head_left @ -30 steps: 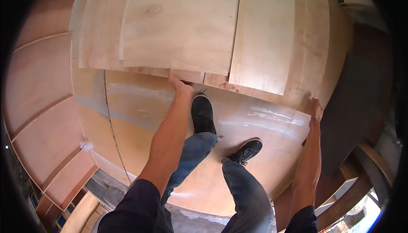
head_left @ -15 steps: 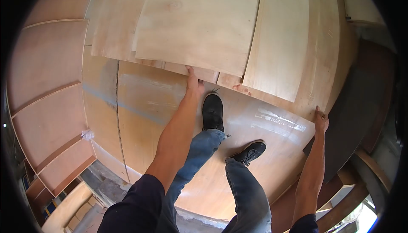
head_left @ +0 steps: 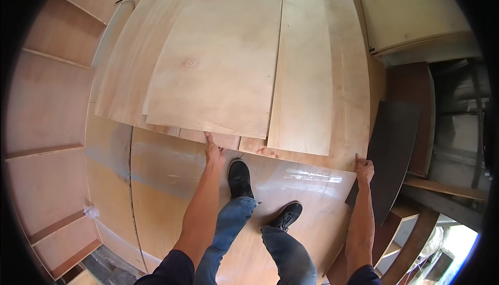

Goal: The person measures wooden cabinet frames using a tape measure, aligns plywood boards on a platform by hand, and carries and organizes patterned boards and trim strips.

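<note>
Left hand (head_left: pixel 213 153) and right hand (head_left: pixel 365 170) grip the lower plywood sheet (head_left: pixel 351 103) by its near edge; uneven lifting could send the narrow plywood strip (head_left: pixel 302 77) sliding

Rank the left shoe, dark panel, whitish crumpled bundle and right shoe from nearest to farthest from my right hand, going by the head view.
1. Dark panel: just right of your right hand.
2. Right shoe: lower left of it.
3. Left shoe: farther left.
4. Whitish crumpled bundle: far left.
</note>
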Demonstrator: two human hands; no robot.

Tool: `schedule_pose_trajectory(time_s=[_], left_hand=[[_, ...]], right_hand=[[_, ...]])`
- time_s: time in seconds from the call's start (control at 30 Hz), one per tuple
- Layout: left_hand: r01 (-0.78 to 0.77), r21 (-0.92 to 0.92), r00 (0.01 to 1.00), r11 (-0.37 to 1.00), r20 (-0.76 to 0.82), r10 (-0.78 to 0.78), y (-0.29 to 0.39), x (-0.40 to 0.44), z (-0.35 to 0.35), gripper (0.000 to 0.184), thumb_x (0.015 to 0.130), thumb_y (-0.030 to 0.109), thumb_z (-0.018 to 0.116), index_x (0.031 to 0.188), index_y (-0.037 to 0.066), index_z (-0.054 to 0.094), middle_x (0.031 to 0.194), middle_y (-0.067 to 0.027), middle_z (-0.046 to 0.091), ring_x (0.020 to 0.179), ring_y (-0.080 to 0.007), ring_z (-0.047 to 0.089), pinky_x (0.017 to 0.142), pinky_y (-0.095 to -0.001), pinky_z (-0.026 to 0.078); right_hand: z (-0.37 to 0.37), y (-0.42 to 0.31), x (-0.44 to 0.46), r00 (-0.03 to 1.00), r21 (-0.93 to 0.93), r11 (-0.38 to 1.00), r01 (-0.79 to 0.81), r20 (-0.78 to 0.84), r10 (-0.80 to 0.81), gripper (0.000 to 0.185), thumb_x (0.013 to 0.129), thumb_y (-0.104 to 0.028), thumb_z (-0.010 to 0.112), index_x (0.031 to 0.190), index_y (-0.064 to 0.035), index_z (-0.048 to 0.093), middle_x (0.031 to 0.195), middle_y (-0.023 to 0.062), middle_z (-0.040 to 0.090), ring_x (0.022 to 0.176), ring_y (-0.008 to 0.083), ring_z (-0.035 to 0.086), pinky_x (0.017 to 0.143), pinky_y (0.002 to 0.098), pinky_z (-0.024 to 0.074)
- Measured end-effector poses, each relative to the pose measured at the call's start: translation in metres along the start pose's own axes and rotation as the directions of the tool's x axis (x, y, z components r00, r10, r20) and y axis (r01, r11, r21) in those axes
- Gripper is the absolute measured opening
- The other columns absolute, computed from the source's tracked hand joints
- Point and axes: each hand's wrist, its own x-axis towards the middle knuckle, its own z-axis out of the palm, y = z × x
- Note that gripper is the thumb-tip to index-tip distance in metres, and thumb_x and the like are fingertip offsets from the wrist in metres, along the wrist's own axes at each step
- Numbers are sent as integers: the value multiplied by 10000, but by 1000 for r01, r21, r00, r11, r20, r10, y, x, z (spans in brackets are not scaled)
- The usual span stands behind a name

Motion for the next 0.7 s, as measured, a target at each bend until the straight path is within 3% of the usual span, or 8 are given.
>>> schedule_pose_trajectory(time_s=[0.2, 0.33, 0.37, 0.43, 0.5, 0.53, 0.57, 0.7], left_hand=[[15, 17, 1000, 1000, -26, -14, -1, 6, -1, 598, 872, 588, 500, 1248, 122, 489, 1096, -22, 591, 920, -134, 566, 692, -302, 479], [13, 12, 999, 1000, -51, -12, 18, 2, -17, 592, 870, 580, 513, 1234, 113, 501, 1092, -19, 596, 864, -125, 566, 623, -273, 457], [17, -5, 994, 1000, -105, -18, 30, -3, -10, 587, 869, 572, 521, 1226, 107, 506, 1091, -17, 599, 857, -127, 572, 615, -265, 459], [30, -15, 987, 999, -160, -32, 37, -7, -17, 582, 868, 565, 528, 1219, 100, 510, 1091, -16, 601, 851, -130, 578, 607, -257, 461], [18, 12, 989, 1000, -145, -17, 36, -16, -40, 589, 869, 548, 540, 1225, 81, 502, 1095, -16, 602, 903, -149, 591, 707, -252, 490], [28, -37, 983, 999, -182, -34, 34, -13, -41, 587, 873, 544, 536, 1234, 83, 497, 1112, -8, 599, 975, -158, 585, 805, -250, 487], [29, -33, 983, 999, -180, -35, 31, -12, -43, 587, 873, 544, 536, 1234, 83, 497, 1112, -8, 599, 975, -158, 585, 805, -250, 487], [57, 7, 987, 998, -148, -55, 16, -26, -58, 596, 893, 545, 499, 1285, 98, 457, 1229, -15, 539, 1100, -166, 519, 915, -273, 430]], right_hand=[[-11, -9, -6, 999, -93, 996, 11, -48, -15, 632, 756, -579, 653, 970, 15, 613, 956, 211, 653, 946, 369, 616, 828, 434, 472], [-41, -37, -34, 999, 1, 999, -32, 36, 32, 608, 744, -558, 677, 923, 20, 617, 917, 195, 658, 901, 351, 625, 800, 410, 477], [-48, -40, -38, 996, 49, 998, -48, 80, 44, 605, 733, -553, 691, 901, 24, 621, 903, 192, 660, 882, 345, 629, 791, 401, 479], [-31, -12, -42, 998, -33, 999, -23, 51, 25, 611, 699, -556, 717, 855, 28, 627, 877, 184, 663, 846, 329, 635, 774, 389, 481], [-27, -4, -60, 996, 15, 999, -32, 78, 31, 619, 678, -549, 738, 846, 35, 625, 850, 186, 656, 840, 333, 632, 758, 400, 481], [-22, -2, -59, 998, 18, 999, -30, 55, 29, 578, 691, -515, 749, 819, 34, 622, 803, 162, 649, 783, 286, 622, 724, 381, 478], [-16, 2, -58, 999, 22, 999, -27, 32, 27, 540, 703, -481, 760, 792, 33, 619, 756, 138, 641, 726, 240, 611, 690, 363, 475], [-8, 31, -63, 1000, 19, 1000, -2, 14, 2, 552, 712, -490, 749, 805, 36, 611, 761, 142, 638, 727, 246, 606, 687, 371, 473]])
